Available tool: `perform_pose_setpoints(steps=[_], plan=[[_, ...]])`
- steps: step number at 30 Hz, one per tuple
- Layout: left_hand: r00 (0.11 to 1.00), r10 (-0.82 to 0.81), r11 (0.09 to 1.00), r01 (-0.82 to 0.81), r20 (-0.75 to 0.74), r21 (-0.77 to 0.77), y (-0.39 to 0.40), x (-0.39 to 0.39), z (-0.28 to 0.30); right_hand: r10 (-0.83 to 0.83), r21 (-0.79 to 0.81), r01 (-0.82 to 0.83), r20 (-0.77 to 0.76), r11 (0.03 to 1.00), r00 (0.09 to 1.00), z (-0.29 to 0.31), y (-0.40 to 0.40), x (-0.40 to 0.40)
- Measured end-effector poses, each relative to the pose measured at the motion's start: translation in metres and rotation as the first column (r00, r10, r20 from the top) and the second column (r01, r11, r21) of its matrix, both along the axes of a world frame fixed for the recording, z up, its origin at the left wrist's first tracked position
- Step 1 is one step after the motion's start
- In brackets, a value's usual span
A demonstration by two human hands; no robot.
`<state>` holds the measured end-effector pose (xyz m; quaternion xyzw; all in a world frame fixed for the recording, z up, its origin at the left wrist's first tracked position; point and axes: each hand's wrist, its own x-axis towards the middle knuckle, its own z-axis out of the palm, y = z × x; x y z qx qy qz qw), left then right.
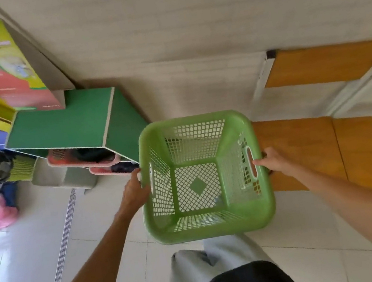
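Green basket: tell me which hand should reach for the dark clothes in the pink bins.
Left, probably. The left hand grips the basket rim beside the pink bins; the right hand holds the far side.

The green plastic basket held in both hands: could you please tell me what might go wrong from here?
The green plastic lattice basket is close to the corner of the green cardboard box, so it might knock the red and green carton resting on top. The right hand, gripping the handle slot, is beside the orange wooden shelf and could scrape it.
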<state>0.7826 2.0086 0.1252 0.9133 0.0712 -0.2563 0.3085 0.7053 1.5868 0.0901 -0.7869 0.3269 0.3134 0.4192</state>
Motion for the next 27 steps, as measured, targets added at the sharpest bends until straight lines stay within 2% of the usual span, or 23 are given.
perform_pose_setpoints(steps=[11,20,27], plan=[[0.996,-0.048,0.999,0.047,-0.076,-0.014,0.009,0.104,-0.139,-0.176,0.002,0.177,-0.099,0.984,0.979,-0.136,0.018,0.059],[0.987,-0.096,0.995,0.099,-0.132,0.016,0.003,0.165,-0.260,-0.172,-0.173,0.152,-0.104,0.973,0.980,-0.224,0.029,0.104],[0.970,-0.039,0.999,0.034,-0.240,-0.024,-0.003,0.191,-0.310,-0.179,-0.258,0.140,-0.133,0.956,0.975,-0.276,0.034,0.130]])
